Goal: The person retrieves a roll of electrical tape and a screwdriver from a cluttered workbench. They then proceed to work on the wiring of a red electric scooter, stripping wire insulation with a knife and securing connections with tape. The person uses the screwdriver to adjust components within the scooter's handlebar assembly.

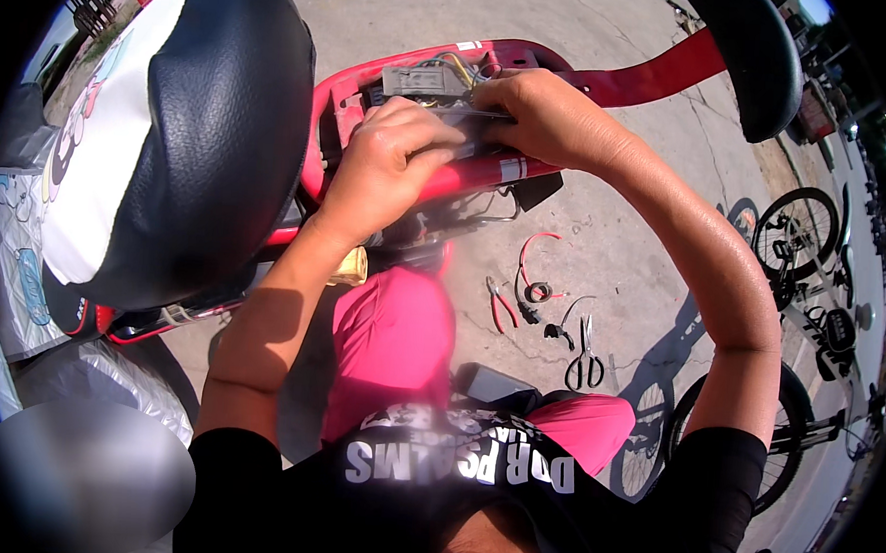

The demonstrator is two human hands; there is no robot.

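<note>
Both my hands reach into the open compartment of a red scooter frame (423, 183). My left hand (394, 154) is closed, its fingers bent over the near left side of the compartment. My right hand (532, 111) comes in from the right, fingers curled together, facing the left one. Between them lies something greyish that their fingers partly cover; I cannot make out what it is. Just beyond my left fingers sits a grey ribbed box (413, 81). Several thin wires (461, 69), one yellow, run beside it near my right fingers.
A black seat (226, 115) with a white cover rises at left. Red-handled pliers (503, 307), black-handled scissors (586, 364) and a red wire (526, 261) lie on the concrete. A black backrest (750, 62) on a red bracket juts out at upper right. Bicycles (796, 230) stand at right.
</note>
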